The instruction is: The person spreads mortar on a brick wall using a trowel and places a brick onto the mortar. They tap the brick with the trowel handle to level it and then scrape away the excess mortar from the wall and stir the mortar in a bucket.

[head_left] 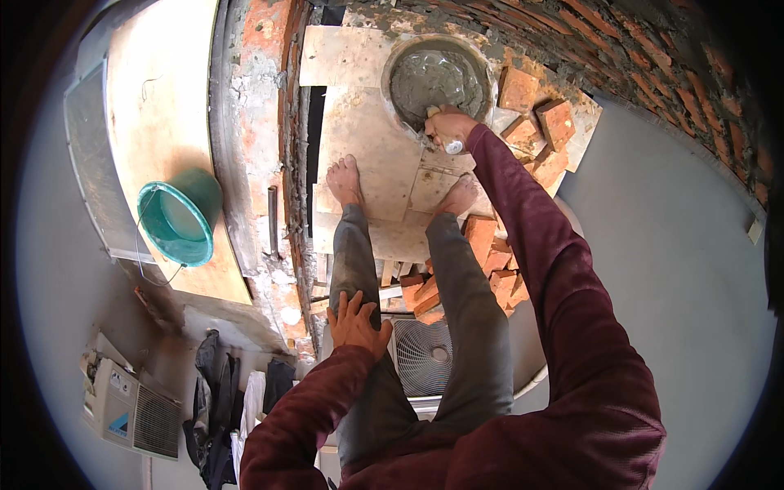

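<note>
My right hand (pixel 449 127) is closed in a fist at the near rim of a round basin (pixel 392 102). Wet grey mortar (pixel 437 80) fills much of the basin, its surface uneven and shiny. What the fist grips is hidden by the fingers; a small pale round piece shows beside the wrist. My left hand (pixel 357 328) lies open on my left leg near the knee, fingers spread, holding nothing.
I stand barefoot on wooden boards (pixel 367 147). Orange bricks (pixel 555 124) lie right of the basin, and more bricks (pixel 480 237) by my right foot. A green bucket (pixel 208 200) stands at left, near a metal bar (pixel 273 220) on the wall ledge. A rough brick wall (pixel 653 57) rises far right.
</note>
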`<state>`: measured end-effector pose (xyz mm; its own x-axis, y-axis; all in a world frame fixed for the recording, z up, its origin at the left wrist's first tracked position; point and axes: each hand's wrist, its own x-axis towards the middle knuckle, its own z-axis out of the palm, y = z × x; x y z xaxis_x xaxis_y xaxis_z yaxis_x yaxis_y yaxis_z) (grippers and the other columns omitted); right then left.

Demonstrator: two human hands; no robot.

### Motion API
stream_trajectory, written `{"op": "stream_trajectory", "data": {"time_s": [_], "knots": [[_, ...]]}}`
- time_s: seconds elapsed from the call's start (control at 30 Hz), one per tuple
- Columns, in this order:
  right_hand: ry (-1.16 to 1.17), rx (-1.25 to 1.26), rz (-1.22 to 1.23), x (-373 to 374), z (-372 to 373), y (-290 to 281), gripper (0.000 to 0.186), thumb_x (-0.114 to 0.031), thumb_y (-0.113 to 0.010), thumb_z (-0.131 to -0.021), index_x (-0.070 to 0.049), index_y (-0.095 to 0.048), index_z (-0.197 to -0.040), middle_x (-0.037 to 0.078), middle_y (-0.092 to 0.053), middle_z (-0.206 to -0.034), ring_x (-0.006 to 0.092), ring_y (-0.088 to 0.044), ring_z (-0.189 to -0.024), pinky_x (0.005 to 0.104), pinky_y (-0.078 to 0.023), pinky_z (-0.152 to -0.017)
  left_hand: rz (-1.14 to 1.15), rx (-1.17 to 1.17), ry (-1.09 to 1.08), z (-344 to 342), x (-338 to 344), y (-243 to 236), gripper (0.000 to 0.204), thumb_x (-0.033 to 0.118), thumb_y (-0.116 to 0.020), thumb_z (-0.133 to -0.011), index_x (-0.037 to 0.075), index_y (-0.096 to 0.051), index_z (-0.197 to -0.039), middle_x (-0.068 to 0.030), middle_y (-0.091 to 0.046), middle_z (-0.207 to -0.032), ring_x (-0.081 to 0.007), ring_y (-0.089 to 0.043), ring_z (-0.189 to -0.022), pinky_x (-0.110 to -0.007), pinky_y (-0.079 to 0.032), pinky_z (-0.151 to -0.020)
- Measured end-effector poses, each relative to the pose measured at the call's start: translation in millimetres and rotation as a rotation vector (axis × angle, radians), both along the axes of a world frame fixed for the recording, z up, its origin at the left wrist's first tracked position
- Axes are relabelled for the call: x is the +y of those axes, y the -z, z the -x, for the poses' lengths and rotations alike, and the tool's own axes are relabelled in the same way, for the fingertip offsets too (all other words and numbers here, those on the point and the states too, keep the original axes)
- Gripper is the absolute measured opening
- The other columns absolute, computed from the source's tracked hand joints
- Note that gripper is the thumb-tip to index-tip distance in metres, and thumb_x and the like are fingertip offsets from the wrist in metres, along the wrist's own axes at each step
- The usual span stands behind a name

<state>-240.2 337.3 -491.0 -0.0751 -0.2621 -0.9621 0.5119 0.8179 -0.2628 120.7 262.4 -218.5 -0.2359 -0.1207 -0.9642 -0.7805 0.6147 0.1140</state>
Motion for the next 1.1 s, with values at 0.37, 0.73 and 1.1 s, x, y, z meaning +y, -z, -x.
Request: {"op": "stream_trajectory", "data": {"time_s": [0.37, 0.73, 1.1], "knots": [[1.389, -0.977, 0.862, 87.7, -21.5, -44.6, 0.049, -0.024, -0.050, -0.097, 0.010, -0.041, -0.132, 0.009, -0.052, -0.083, 0.0115, -0.050, -0.053, 0.0245, -0.044, -0.043, 0.021, 0.016, 0.055, 3.5, 8.1, 3.6, 0.051, 0.038, -0.066, -0.083, 0.011, -0.064, -0.125, -0.0118, -0.042, -0.150, -0.0321, -0.022, -0.148, -0.056, -0.011, -0.120], [-1.153, 0.474, 0.048, 23.8, 17.9, -59.6, 0.035, -0.014, -0.052, -0.093, 0.006, -0.060, -0.120, 0.021, -0.066, -0.110, 0.0313, -0.061, -0.106, 0.0400, -0.054, -0.084, 0.000, 0.031, 0.007, 1.1, 6.8, 2.4, 0.052, 0.042, -0.062, -0.084, 0.010, -0.063, -0.126, -0.0118, -0.042, -0.151, -0.0327, -0.022, -0.148, -0.055, -0.010, -0.120], [-0.848, 0.286, 0.218, -11.1, 30.6, -44.9, 0.036, -0.028, -0.045, -0.099, 0.007, -0.053, -0.102, 0.021, -0.060, -0.092, 0.0322, -0.066, -0.075, 0.0436, -0.057, -0.067, -0.016, 0.061, -0.057, 1.1, -4.0, 1.0, 0.051, 0.042, -0.062, -0.084, 0.011, -0.064, -0.125, -0.0110, -0.043, -0.150, -0.0320, -0.023, -0.147, -0.055, -0.009, -0.120]]}}
